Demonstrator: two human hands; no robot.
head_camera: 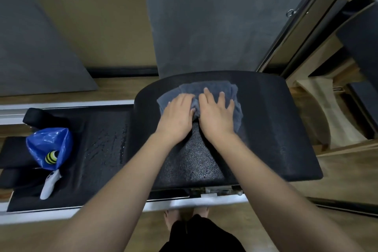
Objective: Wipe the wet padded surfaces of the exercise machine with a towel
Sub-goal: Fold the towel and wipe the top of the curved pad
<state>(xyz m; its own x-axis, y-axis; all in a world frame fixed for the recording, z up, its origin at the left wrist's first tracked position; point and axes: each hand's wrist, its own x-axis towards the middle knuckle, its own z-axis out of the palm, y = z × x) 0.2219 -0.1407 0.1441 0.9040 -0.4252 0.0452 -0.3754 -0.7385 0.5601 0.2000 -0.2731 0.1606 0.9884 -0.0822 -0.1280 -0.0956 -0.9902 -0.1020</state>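
Observation:
A grey towel (235, 98) lies bunched on the far half of a black curved pad (276, 129) of the exercise machine. My left hand (178, 114) and my right hand (216, 114) press flat on the towel side by side, fingers spread and pointing away from me. Between my forearms the pad's surface shows fine water beads. To the left, the lower flat black pad (102, 149) carries streaks and drops of water.
A blue plastic bag (49, 143) with a yellow-and-black striped ball (51, 157) and a white handheld controller (50, 184) rest on the left part of the flat pad. Grey mats lean on the wall behind. A wooden frame stands at right. My bare feet show below.

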